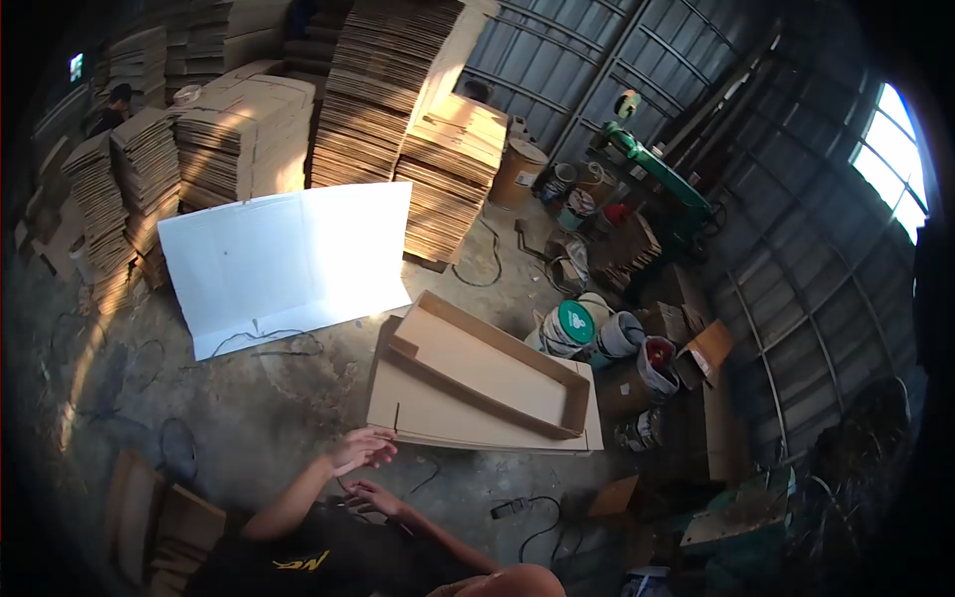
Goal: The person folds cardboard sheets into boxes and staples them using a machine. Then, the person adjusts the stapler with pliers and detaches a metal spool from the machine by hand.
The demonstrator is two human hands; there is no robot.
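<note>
My left hand [363, 450] is raised just off the near left corner of a flat stack of cardboard [448, 413]. Its fingers are loosely stretched, and nothing shows in them. Just below, my right hand [375, 497] hovers in front of my dark shirt, fingers apart and somewhat curled, with nothing visible in it. A shallow, long cardboard box [497, 360] without a lid lies on the stack, running from upper left to lower right. Neither hand touches the box.
A large white sheet [288, 264] stands behind the box. Tall stacks of flat cardboard [363, 99] line the back, with a person [109, 109] at far left. Buckets [567, 328] and a green machine [657, 174] are at right. Cables [537, 502] lie across the floor.
</note>
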